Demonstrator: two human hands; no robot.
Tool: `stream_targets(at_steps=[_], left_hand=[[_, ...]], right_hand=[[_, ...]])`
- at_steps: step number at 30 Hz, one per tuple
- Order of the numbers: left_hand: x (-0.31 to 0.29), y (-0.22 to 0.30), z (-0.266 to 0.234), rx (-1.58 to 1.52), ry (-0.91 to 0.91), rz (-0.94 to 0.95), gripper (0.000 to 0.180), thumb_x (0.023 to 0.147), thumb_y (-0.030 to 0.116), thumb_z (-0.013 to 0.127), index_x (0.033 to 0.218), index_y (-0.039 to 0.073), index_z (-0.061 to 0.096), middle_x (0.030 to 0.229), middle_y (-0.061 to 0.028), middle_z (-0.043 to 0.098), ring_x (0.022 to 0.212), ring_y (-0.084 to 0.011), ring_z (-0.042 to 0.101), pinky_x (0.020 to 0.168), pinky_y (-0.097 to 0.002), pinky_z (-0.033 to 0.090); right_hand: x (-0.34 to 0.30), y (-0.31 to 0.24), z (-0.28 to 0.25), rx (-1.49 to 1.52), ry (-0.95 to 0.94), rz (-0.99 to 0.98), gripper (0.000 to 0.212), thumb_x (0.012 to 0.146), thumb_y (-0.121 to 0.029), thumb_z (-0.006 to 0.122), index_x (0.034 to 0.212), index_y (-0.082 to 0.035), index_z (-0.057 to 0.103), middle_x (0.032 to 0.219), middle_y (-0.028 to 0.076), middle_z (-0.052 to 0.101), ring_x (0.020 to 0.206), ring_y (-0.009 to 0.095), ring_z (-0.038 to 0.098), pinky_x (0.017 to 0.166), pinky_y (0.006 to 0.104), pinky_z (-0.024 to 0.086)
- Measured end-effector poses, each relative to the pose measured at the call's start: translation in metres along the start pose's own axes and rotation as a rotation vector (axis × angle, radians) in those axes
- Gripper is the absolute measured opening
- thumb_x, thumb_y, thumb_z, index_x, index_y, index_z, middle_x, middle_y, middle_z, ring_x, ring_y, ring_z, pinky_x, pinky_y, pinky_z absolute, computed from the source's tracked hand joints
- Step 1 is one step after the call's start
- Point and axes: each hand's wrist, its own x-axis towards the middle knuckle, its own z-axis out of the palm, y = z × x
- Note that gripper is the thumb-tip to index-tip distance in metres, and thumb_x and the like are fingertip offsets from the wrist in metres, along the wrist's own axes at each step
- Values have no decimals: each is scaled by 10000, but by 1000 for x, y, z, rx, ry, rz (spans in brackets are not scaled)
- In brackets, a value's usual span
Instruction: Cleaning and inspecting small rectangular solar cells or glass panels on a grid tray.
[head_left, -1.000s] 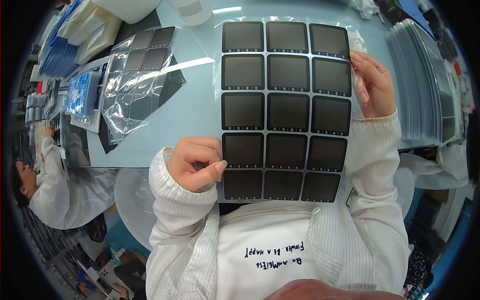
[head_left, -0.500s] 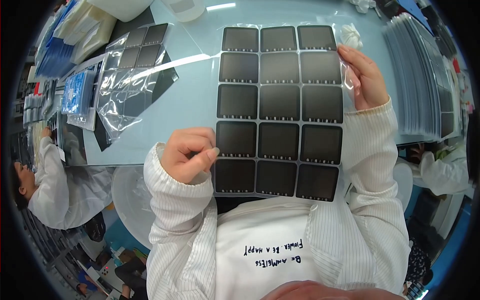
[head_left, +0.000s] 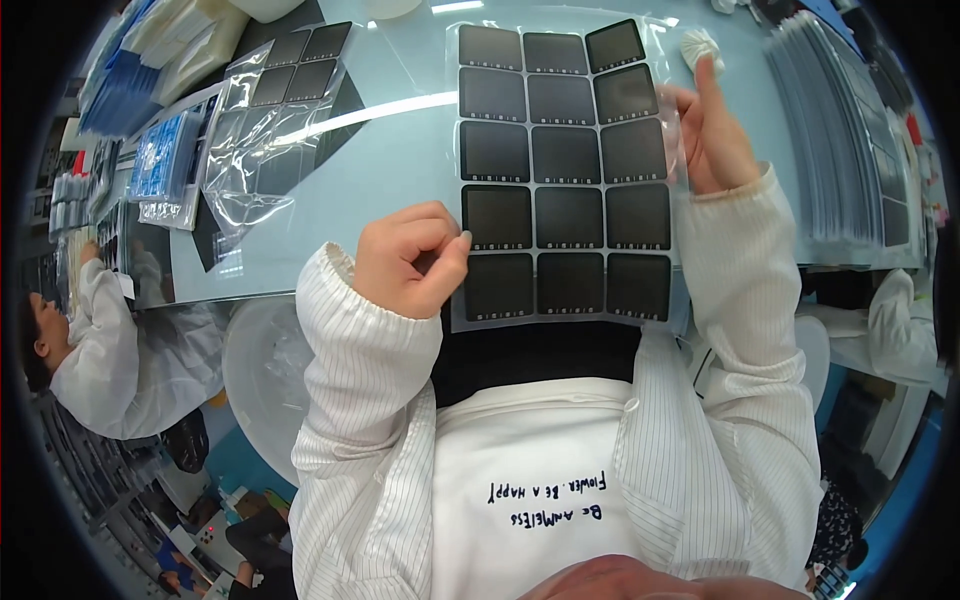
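Fifteen dark square panels in clear sleeve [head_left: 566, 170], left hand [head_left: 412, 258] pinching its edge, right hand [head_left: 716, 140] gripping opposite side.

Black squares in a three-by-five grid on a clear sheet [head_left: 565, 175] over a pale blue-green table [head_left: 400, 150], white sleeves [head_left: 360, 340] with fine dark pinstripes, a white cloth [head_left: 697, 44] at far right, blue packs [head_left: 160, 160] at far left, grey stacked sheets [head_left: 850, 140] right.

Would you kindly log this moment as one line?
left hand: pinching sheet edge | right hand: holding sheet edge | sheet of dark square panels: over glass table
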Motion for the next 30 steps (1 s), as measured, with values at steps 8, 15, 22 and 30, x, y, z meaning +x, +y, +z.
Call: stream_targets(at_steps=[8,15,22,30], left_hand=[[7,31,7,473,-11,6,429,714,237,788,520,30,467,522,-55,458,436,-184,435,413,-291,337],[35,44,25,508,-109,-75,469,837,434,618,632,15,571,525,-92,482,459,-224,461,473,-322,368],[42,37,20,236,-185,-212,582,892,522,484,622,15,584,550,-130,552,538,-283,568,524,-348,442],[43,41,17,370,-210,-141,462,903,381,521,656,-4,587,553,-105,547,507,-227,554,502,-335,422]], right_hand=[[-78,24,25,-442,-88,-68,476,845,-196,649,1223,40,482,980,58,626,764,73,569,627,204,423],[-76,21,48,-222,-32,-81,393,821,-113,677,1166,-3,525,865,11,641,564,23,504,438,161,359],[-51,28,66,-228,-227,89,384,847,-64,634,1196,10,491,883,32,642,616,44,572,481,175,428],[-58,28,51,-141,-125,-14,451,850,22,598,1263,41,418,932,97,646,808,110,615,692,223,503]])
